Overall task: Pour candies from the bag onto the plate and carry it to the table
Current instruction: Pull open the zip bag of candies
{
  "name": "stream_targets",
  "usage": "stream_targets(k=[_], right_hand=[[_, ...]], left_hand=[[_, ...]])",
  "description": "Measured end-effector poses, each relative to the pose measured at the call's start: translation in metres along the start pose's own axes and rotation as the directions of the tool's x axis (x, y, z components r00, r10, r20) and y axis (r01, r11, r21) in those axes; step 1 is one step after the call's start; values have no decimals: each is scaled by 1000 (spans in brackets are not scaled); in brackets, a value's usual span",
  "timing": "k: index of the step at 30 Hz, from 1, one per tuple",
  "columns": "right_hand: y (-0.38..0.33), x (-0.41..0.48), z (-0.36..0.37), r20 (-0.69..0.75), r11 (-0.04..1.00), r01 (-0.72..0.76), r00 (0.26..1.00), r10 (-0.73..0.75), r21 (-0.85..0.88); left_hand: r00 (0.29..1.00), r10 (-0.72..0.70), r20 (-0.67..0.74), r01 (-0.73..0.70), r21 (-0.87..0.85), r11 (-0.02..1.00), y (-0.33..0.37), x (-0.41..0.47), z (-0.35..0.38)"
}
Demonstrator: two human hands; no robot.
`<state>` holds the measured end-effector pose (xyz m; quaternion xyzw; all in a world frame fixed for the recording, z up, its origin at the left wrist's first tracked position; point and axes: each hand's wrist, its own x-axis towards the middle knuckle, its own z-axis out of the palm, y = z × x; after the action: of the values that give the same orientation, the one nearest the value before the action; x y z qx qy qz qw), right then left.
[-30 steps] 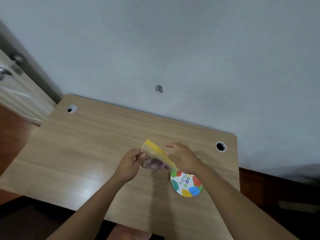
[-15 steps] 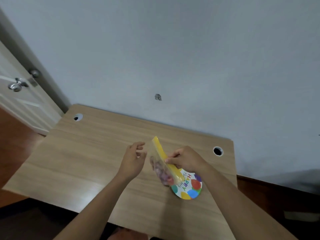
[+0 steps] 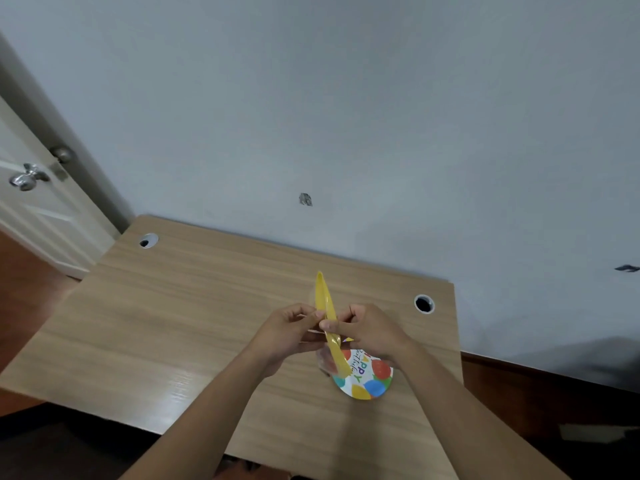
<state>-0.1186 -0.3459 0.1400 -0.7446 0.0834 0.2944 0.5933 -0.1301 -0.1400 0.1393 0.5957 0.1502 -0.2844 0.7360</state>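
A wooden desk (image 3: 194, 317) is spreading out under and around both hands, running up to a pale wall (image 3: 346, 98) beyond them, with a cable hole (image 3: 424, 303) lying just past the right hand. Below the hands and slightly to their right, a party plate (image 3: 372, 379) with coloured dots is lying flat on the desk, and no candies are showing on it.

Between the hands, the bag (image 3: 327, 317) is standing edge-on, its yellow strip pointing away from the person and its clear lower part hanging over the plate's near edge; the candies (image 3: 327, 362) are showing only as a dim reddish blur low inside it.

The left hand (image 3: 289, 332) is pinching one side of the yellow top with curled fingers, and the right hand (image 3: 370, 332) is pinching the other side directly opposite, thumbs nearly meeting across the strip.

This is looking like the opening step, with pouring not yet begun. To do it well, the two pinches should be pulling evenly apart right at the seal, keeping the bag's mouth up and its belly over the plate, so a sudden give is not scattering candies across the desk.
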Motion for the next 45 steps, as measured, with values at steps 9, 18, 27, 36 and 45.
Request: stream_targets(k=[9,18,27,36,45], right_hand=[[7,-1,2,-86,998,-54,995,57,34],[1,-6,4,-224,995,-95,970,95,14],[-10,-4,9,-349,965,-64,937,-30,-256],[-24,1,-7,-542,821,-215,830,-132,-529],[-25,-14,-26,-412,719,-82,861,-297,-691]], left_hand=[[997,48,-61,-50,-37,998,-7,4,13],[986,54,-156,-65,-67,996,-21,16,27],[960,114,-257,-93,92,991,-12,18,29],[891,244,-384,35,592,805,12,22,-16],[969,109,-220,113,794,597,9,5,-35]])
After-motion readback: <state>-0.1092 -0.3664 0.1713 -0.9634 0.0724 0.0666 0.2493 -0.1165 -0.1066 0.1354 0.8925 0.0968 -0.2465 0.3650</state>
